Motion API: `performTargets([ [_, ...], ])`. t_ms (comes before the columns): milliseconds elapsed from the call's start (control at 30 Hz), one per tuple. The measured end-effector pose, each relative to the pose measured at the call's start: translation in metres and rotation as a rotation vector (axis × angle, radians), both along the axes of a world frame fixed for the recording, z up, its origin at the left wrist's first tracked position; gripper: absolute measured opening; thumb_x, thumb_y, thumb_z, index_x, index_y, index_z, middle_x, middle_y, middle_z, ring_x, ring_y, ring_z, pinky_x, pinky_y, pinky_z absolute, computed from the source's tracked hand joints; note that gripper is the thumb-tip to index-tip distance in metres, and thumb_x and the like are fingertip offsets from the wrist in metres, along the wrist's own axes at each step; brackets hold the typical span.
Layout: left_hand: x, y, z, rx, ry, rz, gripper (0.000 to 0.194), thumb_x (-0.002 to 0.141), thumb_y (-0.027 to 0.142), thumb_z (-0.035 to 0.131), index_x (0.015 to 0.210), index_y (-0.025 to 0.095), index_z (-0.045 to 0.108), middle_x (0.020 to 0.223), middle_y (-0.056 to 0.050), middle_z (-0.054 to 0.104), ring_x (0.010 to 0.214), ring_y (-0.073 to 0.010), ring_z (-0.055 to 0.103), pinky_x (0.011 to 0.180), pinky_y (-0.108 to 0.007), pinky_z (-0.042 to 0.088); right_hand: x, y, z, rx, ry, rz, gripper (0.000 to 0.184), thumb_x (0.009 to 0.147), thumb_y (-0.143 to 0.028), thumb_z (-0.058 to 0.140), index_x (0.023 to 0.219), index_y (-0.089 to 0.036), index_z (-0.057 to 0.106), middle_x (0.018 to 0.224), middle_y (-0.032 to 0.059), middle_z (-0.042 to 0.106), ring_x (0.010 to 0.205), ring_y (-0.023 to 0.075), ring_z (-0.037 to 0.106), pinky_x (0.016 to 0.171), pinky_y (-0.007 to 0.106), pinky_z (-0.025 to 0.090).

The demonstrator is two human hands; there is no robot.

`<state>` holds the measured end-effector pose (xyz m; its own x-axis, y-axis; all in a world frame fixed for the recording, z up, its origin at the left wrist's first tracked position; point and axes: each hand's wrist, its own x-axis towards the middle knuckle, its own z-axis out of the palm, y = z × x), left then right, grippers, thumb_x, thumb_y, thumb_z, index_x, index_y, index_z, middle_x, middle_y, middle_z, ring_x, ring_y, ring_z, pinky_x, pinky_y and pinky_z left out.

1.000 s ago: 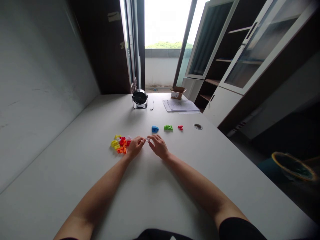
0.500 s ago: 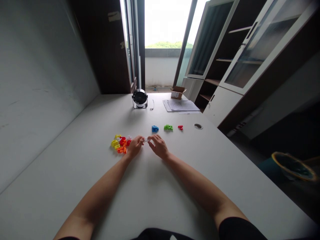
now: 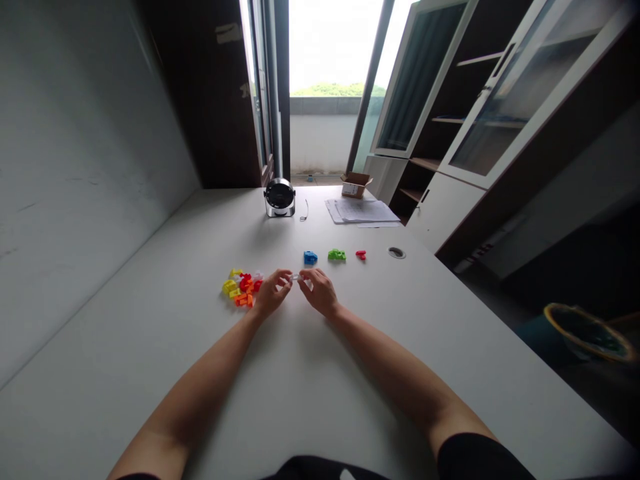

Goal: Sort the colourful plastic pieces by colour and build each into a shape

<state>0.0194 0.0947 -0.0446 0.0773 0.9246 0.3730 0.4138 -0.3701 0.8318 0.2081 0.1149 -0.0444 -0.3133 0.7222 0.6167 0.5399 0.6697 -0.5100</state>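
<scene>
White table (image 3: 150, 347). Left hand (image 3: 271, 295) sits just beside the colored block pile (image 3: 241, 288); right hand (image 3: 320, 293) is nearer the 3 blocks ahead: blue block (image 3: 310, 257), green block (image 3: 337, 255), red block (image 3: 361, 254). Fingertips (image 3: 286, 276) of both hands are together on a tiny clear piece (image 3: 297, 276), between the hands, long axis too small to tell.

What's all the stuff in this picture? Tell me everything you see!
white desk: one, white, under everything
plastic pieces: many, yellow, red and orange, heaped left on the desk
blue piece: one, blue, beyond the hands
green piece: one, green, right of blue
red piece: one, red, right of green
round fan: one, black and silver, far edge
papers: one stack, white, far edge
cardboard box: one, brown, behind the papers
clear piece: one, see-through, between the hands
left hand: one, pinching the clear piece
right hand: one, pinching the clear piece
</scene>
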Motion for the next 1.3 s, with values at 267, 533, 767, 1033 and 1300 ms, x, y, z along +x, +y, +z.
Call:
performTargets([
  [267,0.0002,-0.0005,-0.0006,0.066,0.067,0.018,0.022,0.091,0.035,0.06,0.11,0.025,0.066,0.096,-0.003,0.071,0.075,-0.0155,0.067,0.066,-0.026,0.053,-0.0005,-0.0008,0.0008,-0.013,-0.06,-0.024,0.017,0.099,-0.033,0.053,0.094,-0.023,0.066,0.087,0.0049,0.069,0.088,0.0217,0.061,0.084,0.034,0.048],
  [533,0.0002,-0.0023,0.0019,0.084,0.09,0.018,0.03,0.093,0.038,0.06,0.119,0.025,0.065,0.1,-0.004,0.071,0.075,-0.015,0.067,0.059,-0.023,0.051,-0.0007,-0.0012,0.0009,-0.003,-0.081,-0.024,0.025,0.103,-0.036,0.048,0.09,-0.022,0.065,0.083,0.0043,0.067,0.084,0.0206,0.06,0.08,0.032,0.045],
  [767,-0.003,-0.0013,-0.0016,0.127,0.101,-0.03,0.034,0.093,0.025,0.058,0.127,0.026,0.062,0.107,-0.005,0.07,0.077,-0.0132,0.065,0.053,-0.019,0.047,-0.0006,0.0003,-0.001,0.013,-0.049,-0.015,0.026,0.103,-0.036,0.047,0.087,-0.022,0.062,0.08,0.0044,0.065,0.081,0.0209,0.058,0.078,0.032,0.044],
  [1033,-0.0046,-0.0001,-0.0033,0.107,0.113,-0.041,0.044,0.092,0.02,0.057,0.135,0.027,0.057,0.106,-0.004,0.069,0.077,-0.0132,0.065,0.057,-0.02,0.049,-0.0005,0.0012,-0.0029,0.007,-0.049,-0.011,0.026,0.103,-0.032,0.045,0.082,-0.022,0.057,0.077,0.0035,0.061,0.079,0.0206,0.056,0.075,0.031,0.042],
  [1300,-0.0031,-0.0004,-0.0033,0.123,0.141,-0.04,0.032,0.094,0.027,0.057,0.126,0.026,0.062,0.105,-0.004,0.069,0.076,-0.0134,0.065,0.071,-0.026,0.055,0.0,0.0025,-0.0031,0.002,-0.041,-0.012,0.035,0.106,-0.033,0.038,0.076,-0.023,0.054,0.073,0.003,0.059,0.075,0.02,0.055,0.073,0.031,0.042],
])
